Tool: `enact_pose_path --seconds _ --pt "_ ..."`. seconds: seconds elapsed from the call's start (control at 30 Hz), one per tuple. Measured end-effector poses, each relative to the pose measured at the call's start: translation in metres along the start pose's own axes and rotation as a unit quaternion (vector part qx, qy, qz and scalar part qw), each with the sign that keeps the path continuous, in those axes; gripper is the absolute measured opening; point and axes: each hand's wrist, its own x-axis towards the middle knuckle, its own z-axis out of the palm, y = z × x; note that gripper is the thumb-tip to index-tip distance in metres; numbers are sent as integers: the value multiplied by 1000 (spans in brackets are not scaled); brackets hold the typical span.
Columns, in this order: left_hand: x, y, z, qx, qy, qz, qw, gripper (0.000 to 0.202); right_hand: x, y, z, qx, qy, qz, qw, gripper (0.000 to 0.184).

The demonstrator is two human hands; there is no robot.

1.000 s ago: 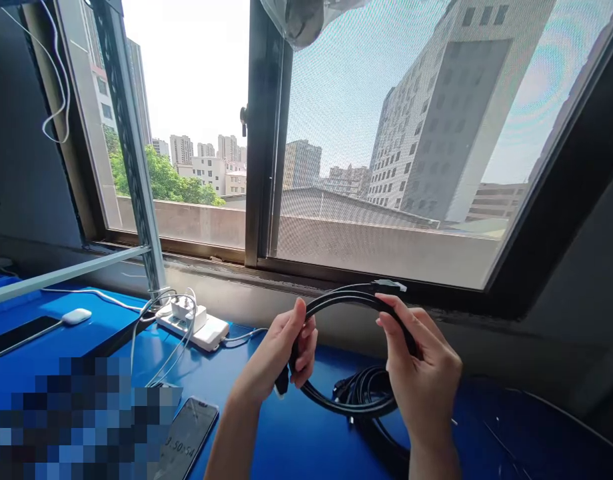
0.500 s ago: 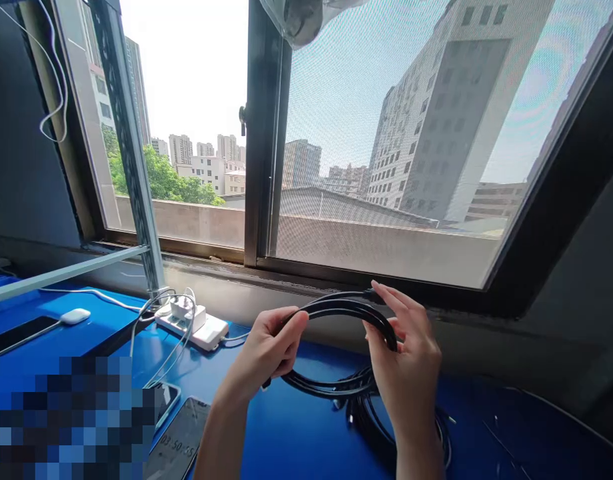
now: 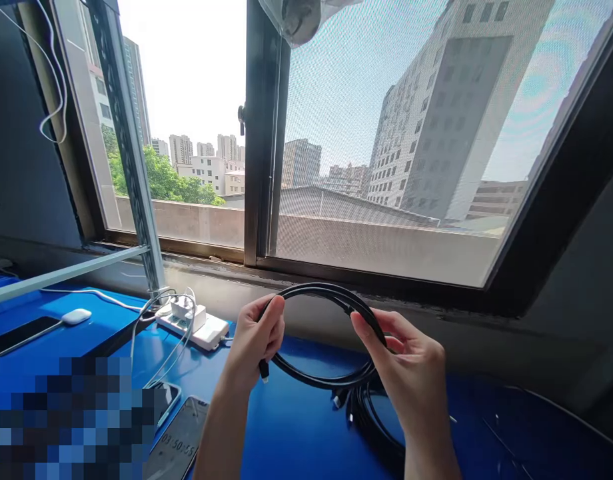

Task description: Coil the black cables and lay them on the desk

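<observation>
A black cable [image 3: 320,291] is wound into a round coil and held up above the blue table [image 3: 296,433], in front of the window. My left hand [image 3: 254,341] pinches the coil's left side, and a plug end hangs just below its fingers. My right hand [image 3: 409,377] grips the coil's right side with thumb and fingers wrapped round the strands. More black cable [image 3: 366,413] lies in a loose pile on the table under my right hand.
A white power strip [image 3: 191,325] with chargers and white leads sits at the back left. Two phones [image 3: 179,440] lie at the lower left beside a blurred patch. Another phone [image 3: 16,333] and a white mouse [image 3: 75,315] lie at the far left. The window sill runs behind.
The coil has shifted left and slightly down, and both hands moved left with it. My right hand slid round the coil's right side; the loop looks rounder and tighter.
</observation>
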Motion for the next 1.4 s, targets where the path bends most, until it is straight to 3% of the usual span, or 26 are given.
enact_pose_path --seconds 0.2,0.3,0.43,0.53,0.6,0.73,0.9,1.03,1.13,1.2,1.3,1.4 --pt "2 -4 -1 -34 -50 -1 998 69 -1 -4 -7 35 -47 39 998 36" --pt "3 -9 -1 -46 -74 -3 996 69 -5 -10 -9 92 -64 91 990 41" --pt "3 -11 2 -72 -94 -14 993 71 -11 -13 -8 208 -105 196 953 43" --pt "4 -11 5 -90 -106 -30 990 73 -13 -12 -7 280 -192 208 917 43" --pt "4 -10 5 -97 -107 -43 989 73 -15 -15 -6 307 -194 220 905 45" --pt "7 -11 2 -93 -92 -60 990 71 -18 -25 -1 213 -156 205 942 46" --pt "11 -14 -6 -38 -84 -88 992 72 -11 -15 7 71 -26 88 993 66" --pt "15 -18 -8 7 -72 -112 991 72 -2 7 15 61 -32 30 997 47" --pt "17 -24 -15 49 -76 -135 987 67 1 27 24 58 -37 36 997 41" --pt "17 -28 -25 106 -113 -166 974 59 3 42 31 45 -46 52 997 42" --pt "15 -37 -44 208 -178 -260 926 45 7 62 43 -13 -115 162 980 35" --pt "14 -48 -59 278 -174 -343 880 26 7 78 55 -65 -197 236 949 28"
